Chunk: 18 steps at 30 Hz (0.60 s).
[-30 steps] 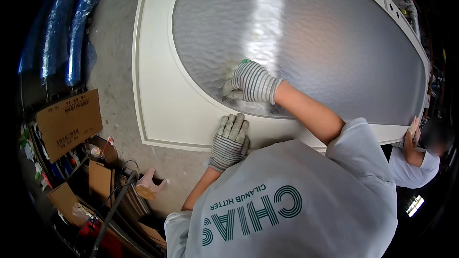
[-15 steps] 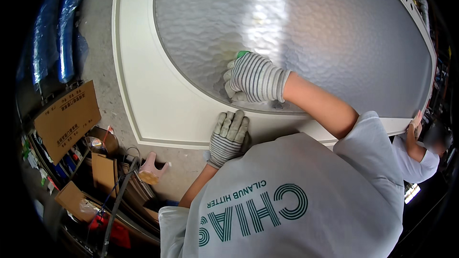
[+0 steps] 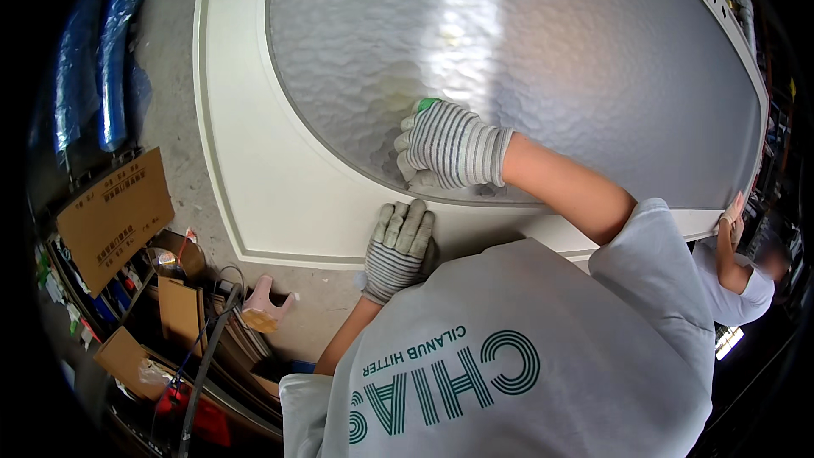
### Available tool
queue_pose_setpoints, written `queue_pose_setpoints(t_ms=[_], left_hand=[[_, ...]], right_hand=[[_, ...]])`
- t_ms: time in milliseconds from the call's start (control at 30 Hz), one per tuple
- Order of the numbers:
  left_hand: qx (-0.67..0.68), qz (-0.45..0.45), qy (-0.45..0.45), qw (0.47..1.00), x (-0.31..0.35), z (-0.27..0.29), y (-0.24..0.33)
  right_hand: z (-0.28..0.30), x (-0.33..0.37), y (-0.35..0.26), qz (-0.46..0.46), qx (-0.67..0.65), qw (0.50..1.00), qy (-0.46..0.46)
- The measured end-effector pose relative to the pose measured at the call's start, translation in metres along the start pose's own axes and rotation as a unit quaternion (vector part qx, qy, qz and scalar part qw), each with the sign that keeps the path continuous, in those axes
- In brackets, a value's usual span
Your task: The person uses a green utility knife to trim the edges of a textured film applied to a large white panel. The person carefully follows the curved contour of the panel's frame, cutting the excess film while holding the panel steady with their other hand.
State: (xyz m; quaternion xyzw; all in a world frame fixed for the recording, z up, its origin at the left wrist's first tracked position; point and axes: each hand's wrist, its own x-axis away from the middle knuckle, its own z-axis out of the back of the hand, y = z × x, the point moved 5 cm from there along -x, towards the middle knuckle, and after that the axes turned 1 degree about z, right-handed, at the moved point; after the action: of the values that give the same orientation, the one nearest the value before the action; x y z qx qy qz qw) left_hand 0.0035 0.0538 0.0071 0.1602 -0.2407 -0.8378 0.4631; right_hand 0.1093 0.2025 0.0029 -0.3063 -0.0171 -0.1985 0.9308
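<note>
A large cream-white framed panel point(image 3: 243, 161) lies flat in front of me, with a pane of rippled, frosted glass point(image 3: 593, 76) set inside its curved inner edge. My right hand point(image 3: 449, 146), in a grey-striped work glove, is closed over the glass near the pane's near edge. A bit of green shows at its thumb side; whatever is in the fist is hidden. My left hand point(image 3: 398, 246), gloved alike, rests with fingers stretched on the near border of the frame.
Another person's hands point(image 3: 732, 212) touch the panel's right end. At lower left stand cardboard pieces point(image 3: 119, 216), a small pink stool point(image 3: 267, 304) and a metal bar point(image 3: 203, 373). Blue plastic-wrapped rolls point(image 3: 110, 59) lie at upper left.
The view has shifted slightly, so the scene sits a little further left. Both hands stay in nearly the same places on the panel.
</note>
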Motion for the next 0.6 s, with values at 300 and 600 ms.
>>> queue_pose_setpoints(t_ms=[300, 600], left_hand=[[0.004, 0.010, -0.008, 1.000, -0.0018, 0.0027, 0.0012], [0.004, 0.009, 0.005, 1.000, -0.0001, 0.0021, 0.0006]], right_hand=[[0.0084, 0.0023, -0.0009, -0.031, -0.019, 0.999, -0.010], [0.0075, 0.0012, 0.0004, -0.036, -0.016, 0.999, 0.002]])
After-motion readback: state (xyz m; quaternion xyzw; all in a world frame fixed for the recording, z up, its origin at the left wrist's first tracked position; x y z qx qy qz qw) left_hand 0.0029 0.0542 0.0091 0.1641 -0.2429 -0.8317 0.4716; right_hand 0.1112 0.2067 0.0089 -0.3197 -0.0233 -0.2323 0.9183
